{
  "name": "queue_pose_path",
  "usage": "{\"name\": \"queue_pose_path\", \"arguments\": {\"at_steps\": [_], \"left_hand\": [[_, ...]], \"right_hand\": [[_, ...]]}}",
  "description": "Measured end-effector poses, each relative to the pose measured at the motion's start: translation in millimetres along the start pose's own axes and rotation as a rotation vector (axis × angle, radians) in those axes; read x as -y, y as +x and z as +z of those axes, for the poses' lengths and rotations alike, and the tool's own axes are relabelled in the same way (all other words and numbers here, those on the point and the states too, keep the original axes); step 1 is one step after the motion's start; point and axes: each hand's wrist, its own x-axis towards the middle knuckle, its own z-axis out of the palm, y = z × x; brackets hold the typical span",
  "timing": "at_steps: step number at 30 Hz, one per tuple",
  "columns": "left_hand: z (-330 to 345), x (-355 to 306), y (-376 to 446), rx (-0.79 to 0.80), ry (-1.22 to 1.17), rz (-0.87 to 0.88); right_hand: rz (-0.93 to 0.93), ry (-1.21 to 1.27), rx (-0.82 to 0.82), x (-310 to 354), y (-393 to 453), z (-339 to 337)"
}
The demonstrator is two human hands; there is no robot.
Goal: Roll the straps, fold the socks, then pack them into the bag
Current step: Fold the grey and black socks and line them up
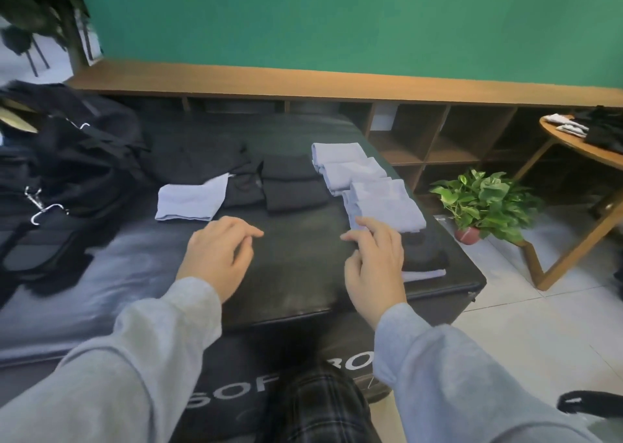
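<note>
Head view, the only one here: both hands are over the black padded table [303, 284]. The left hand [215, 257] hovers with relaxed, loosely curled fingers and holds nothing. The right hand [374, 267] has its fingertips on the near edge of the nearest folded light-blue sock bundle [387, 206], looks like a light pinch but I can't tell for sure.

Two more light-blue folded socks [347, 166] sit in a row behind it toward the far right, a pair of dark folded socks [293, 186] in the middle, one flat light-blue sock [192, 203] to the left. The black bag with metal clips [60, 179] slumps at far left.

What could go wrong, I'd guess: that right-hand bundle sits close to the table's right edge, so a sloppy tug could unfold it or knock it to the floor. Dragging it left across to the bag could also bump the dark pair out of shape. Something dark [424, 257] lies behind the right hand too; can't tell what.
</note>
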Motion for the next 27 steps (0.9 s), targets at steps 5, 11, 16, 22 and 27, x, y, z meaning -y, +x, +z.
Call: {"name": "queue_pose_path", "arguments": {"at_steps": [5, 11, 16, 22, 27], "left_hand": [[-12.5, 41.8, -15.3, 0.005, 0.138, -0.027], [-8.2, 61.6, -3.8, -0.054, 0.199, -0.058], [1.9, 75.8, 17.2, 0.029, 0.282, -0.129], [4.6, 78.2, 26.9, 0.171, 0.406, -0.189], [1.6, 72.4, 26.1, 0.208, 0.352, -0.283]], "right_hand": [[-0.034, 0.052, 0.249, 40.1, -0.8, 41.2], [0.016, -0.157, 0.514, 60.1, 13.9, 88.3], [-0.029, -0.175, 0.587, 59.1, 36.4, 104.8], [-0.017, -0.171, 0.562, 59.8, 47.7, 112.2], [-0.011, -0.160, 0.548, 60.6, 48.3, 110.3]]}}
